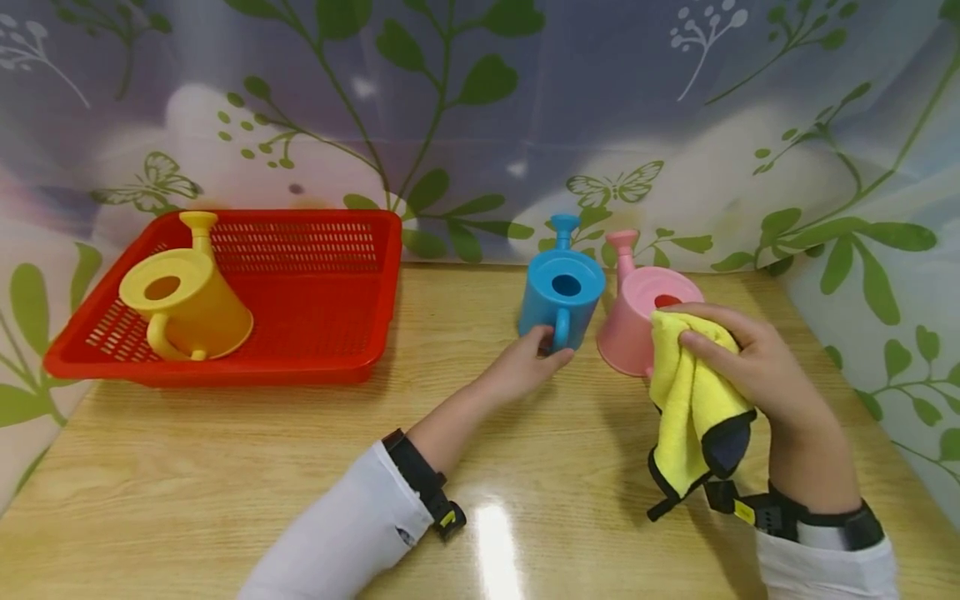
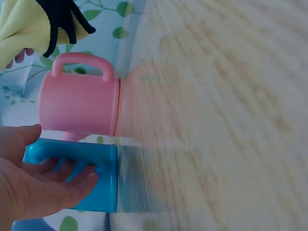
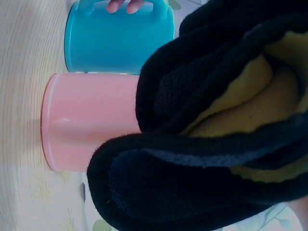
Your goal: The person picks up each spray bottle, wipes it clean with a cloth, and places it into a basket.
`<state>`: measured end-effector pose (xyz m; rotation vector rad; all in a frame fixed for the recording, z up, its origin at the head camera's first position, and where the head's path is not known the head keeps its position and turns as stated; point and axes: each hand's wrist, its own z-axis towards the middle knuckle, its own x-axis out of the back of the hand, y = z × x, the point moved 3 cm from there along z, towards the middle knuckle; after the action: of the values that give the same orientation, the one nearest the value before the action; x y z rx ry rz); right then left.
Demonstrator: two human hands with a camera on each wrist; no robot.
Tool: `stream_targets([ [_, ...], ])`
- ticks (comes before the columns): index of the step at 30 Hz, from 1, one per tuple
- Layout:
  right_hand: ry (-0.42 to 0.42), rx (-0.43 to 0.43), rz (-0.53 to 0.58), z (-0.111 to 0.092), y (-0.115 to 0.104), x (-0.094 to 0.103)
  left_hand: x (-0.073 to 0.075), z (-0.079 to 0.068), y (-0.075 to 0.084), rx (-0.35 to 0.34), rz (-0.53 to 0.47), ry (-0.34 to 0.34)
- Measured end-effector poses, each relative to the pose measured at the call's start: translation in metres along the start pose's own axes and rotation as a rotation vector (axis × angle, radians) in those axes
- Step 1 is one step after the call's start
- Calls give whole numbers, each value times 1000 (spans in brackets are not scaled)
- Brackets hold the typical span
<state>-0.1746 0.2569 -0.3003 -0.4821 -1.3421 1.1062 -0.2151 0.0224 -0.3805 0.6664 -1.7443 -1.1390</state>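
Note:
A blue watering can stands upright on the table, its handle toward me. My left hand is at that handle, thumb on one side and fingers on the other; in the right wrist view fingertips show inside the handle loop. Close beside it, to the right, stands a pink watering can. My right hand grips a yellow cloth with black edging and a dark reverse side, held in front of the pink can's top right part. Whether cloth and can touch, I cannot tell.
At the left a red plastic basket with slotted walls stands on the wooden table. A yellow watering can leans inside it. A patterned curtain with leaves and butterflies hangs behind the table and along its right side.

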Motion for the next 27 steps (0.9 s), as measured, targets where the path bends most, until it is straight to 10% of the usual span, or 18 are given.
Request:
stream_targets([
  [27, 61, 0, -120, -4, -25, -13, 26, -15, 7, -89, -214, 144],
])
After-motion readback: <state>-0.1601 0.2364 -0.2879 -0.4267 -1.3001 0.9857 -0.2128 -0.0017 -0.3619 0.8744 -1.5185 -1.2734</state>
